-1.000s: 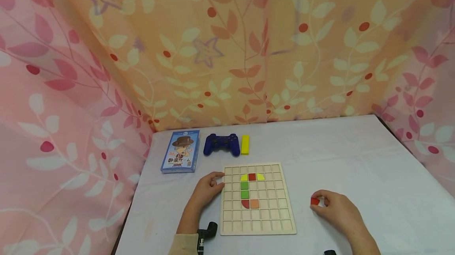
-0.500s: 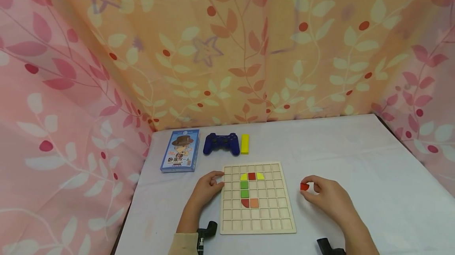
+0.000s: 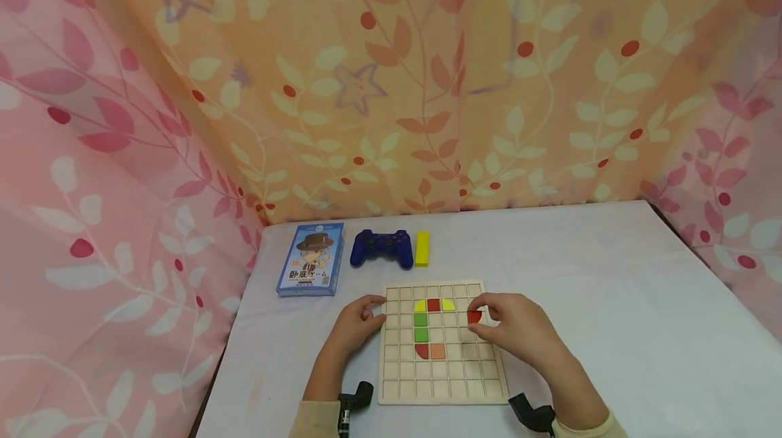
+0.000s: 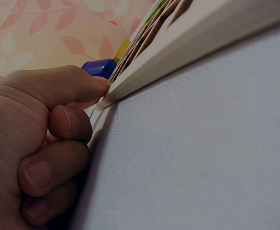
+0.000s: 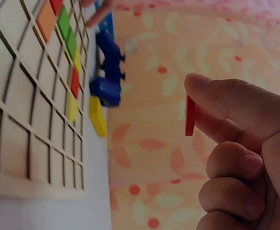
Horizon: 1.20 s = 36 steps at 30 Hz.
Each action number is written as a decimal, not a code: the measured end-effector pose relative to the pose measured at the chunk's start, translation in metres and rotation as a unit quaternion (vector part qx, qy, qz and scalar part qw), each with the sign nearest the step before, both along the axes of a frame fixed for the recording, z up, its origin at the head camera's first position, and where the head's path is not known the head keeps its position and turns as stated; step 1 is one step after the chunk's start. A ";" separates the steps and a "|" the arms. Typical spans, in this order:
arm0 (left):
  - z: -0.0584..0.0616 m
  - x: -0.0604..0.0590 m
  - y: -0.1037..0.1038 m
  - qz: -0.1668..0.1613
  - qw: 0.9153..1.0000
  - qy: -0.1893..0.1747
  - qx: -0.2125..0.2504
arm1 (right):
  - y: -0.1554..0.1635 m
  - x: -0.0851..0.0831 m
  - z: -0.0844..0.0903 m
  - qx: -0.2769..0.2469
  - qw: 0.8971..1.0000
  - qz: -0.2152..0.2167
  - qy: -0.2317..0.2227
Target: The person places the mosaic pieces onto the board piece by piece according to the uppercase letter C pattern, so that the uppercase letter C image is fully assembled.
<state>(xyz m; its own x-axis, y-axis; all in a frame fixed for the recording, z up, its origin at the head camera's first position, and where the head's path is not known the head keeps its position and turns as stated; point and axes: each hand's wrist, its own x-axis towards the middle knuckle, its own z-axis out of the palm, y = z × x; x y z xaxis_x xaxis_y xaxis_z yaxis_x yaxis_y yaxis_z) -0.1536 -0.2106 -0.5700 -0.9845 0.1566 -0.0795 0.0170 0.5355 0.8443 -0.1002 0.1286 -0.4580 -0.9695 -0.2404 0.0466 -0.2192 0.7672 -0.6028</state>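
Note:
My right hand (image 3: 519, 326) pinches a small red tile (image 3: 474, 316) between thumb and forefinger, over the right side of the wooden grid board (image 3: 449, 390). The red tile (image 5: 191, 115) shows edge-on in the right wrist view, its other fingers curled below. At the board's left edge, my left hand (image 3: 357, 322) rests with thumb and forefinger touching the rim. In the left wrist view the left thumb lies right at the board's edge (image 4: 144, 79). Tiles form a partial outline on the grid: yellow quarter-rounds, a red square (image 3: 433, 305), green squares (image 3: 421, 327), a red quarter-round (image 3: 422, 351) and an orange square (image 3: 438, 351).
Behind the board lie a blue game controller (image 3: 382, 248) and a yellow block (image 3: 422, 248). To their left is a blue card-game box (image 3: 310, 259). Patterned curtains (image 3: 427, 85) close off the back and sides of the white-covered table (image 3: 599, 275).
My right hand has moved left with the red tile, from the cloth beside the board to above the grid's right side. The left hand has stayed at the board's edge.

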 end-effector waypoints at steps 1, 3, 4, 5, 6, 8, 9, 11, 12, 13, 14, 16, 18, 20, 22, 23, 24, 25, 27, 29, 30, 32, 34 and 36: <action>0.000 0.000 0.000 -0.002 1.000 0.001 0.000 | -0.003 -0.001 -0.003 0.002 1.000 0.009 0.000; -0.001 -0.001 -0.001 -0.003 1.000 0.001 0.000 | -0.010 -0.002 -0.011 0.005 1.000 0.025 -0.005; -0.001 -0.001 -0.001 -0.002 1.000 0.003 0.001 | -0.013 -0.002 -0.015 0.005 0.999 0.032 -0.010; -0.001 -0.001 -0.002 -0.002 1.000 0.003 0.001 | -0.016 -0.003 -0.019 0.006 0.999 0.039 -0.014; -0.002 -0.001 -0.002 -0.001 1.000 0.003 -0.001 | -0.018 -0.003 -0.024 0.008 0.999 0.048 -0.016; -0.002 0.000 -0.004 0.002 1.000 -0.002 -0.002 | -0.023 -0.004 -0.032 0.010 0.998 0.063 -0.022; -0.002 0.000 -0.004 0.002 1.000 -0.006 -0.001 | -0.026 -0.004 -0.035 0.008 0.997 0.071 -0.025; -0.003 0.001 -0.005 0.000 1.000 -0.008 0.001 | -0.030 -0.004 -0.042 0.006 0.996 0.087 -0.027; -0.004 0.002 -0.006 0.000 1.000 -0.009 0.002 | -0.032 -0.004 -0.046 0.008 0.995 0.095 -0.029; -0.004 0.003 -0.007 0.001 1.000 -0.009 0.004 | -0.035 -0.004 -0.050 0.011 0.994 0.103 -0.030; -0.005 0.003 -0.007 0.002 1.000 -0.008 0.005 | -0.037 -0.004 -0.054 0.014 0.993 0.109 -0.033; -0.005 0.003 -0.009 0.006 1.000 -0.005 0.006 | -0.040 -0.005 -0.061 0.021 0.992 0.122 -0.035; -0.006 0.003 -0.010 0.010 1.000 -0.005 0.006 | -0.043 -0.006 -0.068 0.030 0.990 0.130 -0.036; -0.007 0.004 -0.012 0.013 1.000 -0.002 0.007 | -0.045 -0.008 -0.073 0.027 0.990 0.135 -0.037; -0.008 0.005 -0.015 0.013 1.000 0.002 0.005 | -0.046 -0.008 -0.076 0.021 0.990 0.138 -0.037; -0.009 0.006 -0.016 0.014 1.000 0.002 0.004 | -0.047 -0.007 -0.078 0.016 0.989 0.139 -0.040; -0.010 0.008 -0.018 0.015 1.000 -0.001 0.003 | -0.048 -0.006 -0.079 0.011 0.989 0.139 -0.043; -0.010 0.009 -0.019 0.016 1.000 -0.004 0.004 | -0.049 -0.006 -0.079 0.007 0.989 0.140 -0.046; -0.011 0.012 -0.022 0.019 1.000 -0.011 0.005 | -0.051 -0.004 -0.080 0.007 0.989 0.139 -0.048; -0.011 0.014 -0.023 0.023 1.000 -0.016 0.007 | -0.053 -0.002 -0.080 0.016 0.989 0.138 -0.043; -0.011 0.014 -0.023 0.022 1.000 -0.015 0.007 | -0.053 -0.002 -0.079 0.023 0.990 0.138 -0.036; -0.011 0.014 -0.024 0.022 1.000 -0.009 0.009 | -0.055 -0.001 -0.077 0.041 0.990 0.137 -0.018; -0.010 0.014 -0.023 0.019 1.000 -0.003 0.013 | -0.056 -0.001 -0.074 0.061 0.989 0.137 -0.003; -0.010 0.012 -0.022 0.016 1.000 0.001 0.016 | -0.057 0.000 -0.072 0.082 0.987 0.137 0.010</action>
